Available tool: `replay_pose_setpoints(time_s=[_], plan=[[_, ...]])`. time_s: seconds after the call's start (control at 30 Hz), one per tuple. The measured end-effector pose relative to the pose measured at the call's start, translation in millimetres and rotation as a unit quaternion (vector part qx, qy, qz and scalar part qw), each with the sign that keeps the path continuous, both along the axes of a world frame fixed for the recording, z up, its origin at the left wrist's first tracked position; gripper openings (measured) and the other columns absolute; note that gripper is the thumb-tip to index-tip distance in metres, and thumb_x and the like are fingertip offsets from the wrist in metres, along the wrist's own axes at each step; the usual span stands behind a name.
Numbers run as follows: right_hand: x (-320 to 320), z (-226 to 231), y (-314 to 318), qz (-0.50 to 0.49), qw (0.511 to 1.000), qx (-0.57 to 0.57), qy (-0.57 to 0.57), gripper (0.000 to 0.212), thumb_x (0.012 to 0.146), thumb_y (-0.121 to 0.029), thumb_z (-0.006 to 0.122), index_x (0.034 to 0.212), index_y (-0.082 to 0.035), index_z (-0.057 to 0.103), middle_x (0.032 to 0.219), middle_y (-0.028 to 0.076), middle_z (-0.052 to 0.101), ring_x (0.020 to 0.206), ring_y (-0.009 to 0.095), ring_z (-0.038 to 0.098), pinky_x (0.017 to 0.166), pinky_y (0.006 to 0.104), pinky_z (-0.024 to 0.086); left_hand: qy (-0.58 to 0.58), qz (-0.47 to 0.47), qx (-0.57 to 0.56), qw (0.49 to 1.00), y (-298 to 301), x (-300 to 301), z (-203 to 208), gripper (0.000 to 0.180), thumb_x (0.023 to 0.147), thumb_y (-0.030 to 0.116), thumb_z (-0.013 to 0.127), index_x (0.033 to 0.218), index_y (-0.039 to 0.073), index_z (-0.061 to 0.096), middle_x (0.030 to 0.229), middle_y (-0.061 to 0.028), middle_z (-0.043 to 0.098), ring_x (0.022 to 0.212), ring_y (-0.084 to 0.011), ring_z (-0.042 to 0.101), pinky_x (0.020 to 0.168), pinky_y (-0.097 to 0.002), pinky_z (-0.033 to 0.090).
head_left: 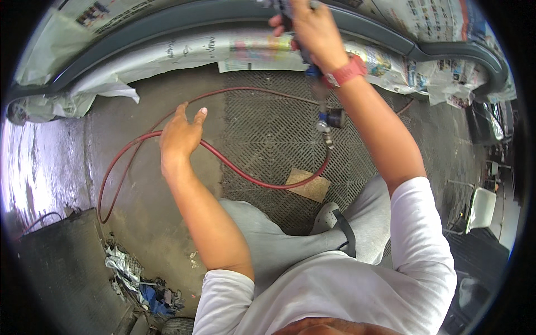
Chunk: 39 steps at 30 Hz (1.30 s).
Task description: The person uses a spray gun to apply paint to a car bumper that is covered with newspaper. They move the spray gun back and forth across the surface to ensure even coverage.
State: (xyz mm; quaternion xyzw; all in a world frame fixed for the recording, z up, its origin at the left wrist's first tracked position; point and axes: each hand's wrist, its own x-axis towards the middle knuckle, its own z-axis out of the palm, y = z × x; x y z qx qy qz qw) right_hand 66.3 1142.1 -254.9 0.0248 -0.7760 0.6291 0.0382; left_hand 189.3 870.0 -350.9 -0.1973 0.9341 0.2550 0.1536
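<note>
My right hand is wrapped round a spray gun, raised at the long grey-blue trim strip; the gun is partly blurred and its trigger is hidden. Below the grip hangs a fitting with a dark round gauge or regulator, joined to a red air hose. The hose loops leftward to my left hand, which grips it above the floor. There the thumb sticks out and the other fingers are mostly hidden. A red band is round my right wrist.
Newspaper and plastic masking covers what lies round the trim strip. Underfoot are a patterned floor mat and a brown square piece. Crumpled scraps lie at lower left beside a dark panel. A pale chair stands at right.
</note>
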Motion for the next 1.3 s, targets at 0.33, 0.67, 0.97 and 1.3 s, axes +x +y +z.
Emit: replay_pose_setpoints(time_s=[0.33, 0.67, 0.97, 1.3], plan=[[-40, -60, -225, 0.07, 0.971, 0.04, 0.223, 0.063, 0.102, -0.055, 0.062, 0.123, 0.004, 0.076, 0.096, 0.035, 0.073, 0.099, 0.051, 0.073, 0.092, 0.052, 0.059, 0.076, 0.124, -0.058, 0.988, -69, 43, 4, 0.07, 0.102, 0.055, 0.066, 0.154, 0.01, 0.057, 0.116, -0.0189, 0.075, 0.126, -0.0377, 0.065, 0.108, -0.0515, 0.049], [11, -168, -166, -0.023, 0.995, -0.071, 0.061, 0.06, 0.111, -0.049, 0.054, 0.154, -0.007, 0.06, 0.084, 0.015, 0.076, 0.078, 0.02, 0.075, 0.078, 0.0372, 0.059, 0.066, 0.057, -0.032, 0.996, -69, 38, -13, 0.073, 0.101, 0.054, 0.068, 0.156, 0.009, 0.056, 0.098, -0.016, 0.072, 0.1, -0.0336, 0.071, 0.095, -0.0444, 0.053], [90, -184, -32, -0.261, 0.949, -0.108, 0.141, 0.064, 0.116, -0.054, 0.036, 0.15, -0.003, 0.054, 0.106, 0.011, 0.074, 0.084, 0.015, 0.072, 0.051, 0.0246, 0.055, 0.057, 0.047, -0.048, 0.996, -62, 28, -17, 0.072, 0.102, 0.056, 0.066, 0.159, 0.014, 0.053, 0.104, -0.0148, 0.073, 0.111, -0.0331, 0.07, 0.101, -0.0477, 0.051], [50, -145, -100, -0.038, 0.992, -0.088, 0.088, 0.063, 0.115, -0.055, 0.041, 0.137, 0.0, 0.062, 0.103, 0.012, 0.076, 0.083, 0.015, 0.074, 0.05, 0.0252, 0.053, 0.042, 0.042, -0.056, 0.997, -58, 27, -15, 0.075, 0.102, 0.059, 0.064, 0.16, 0.014, 0.052, 0.105, -0.0148, 0.074, 0.11, -0.0344, 0.071, 0.099, -0.0474, 0.052]])
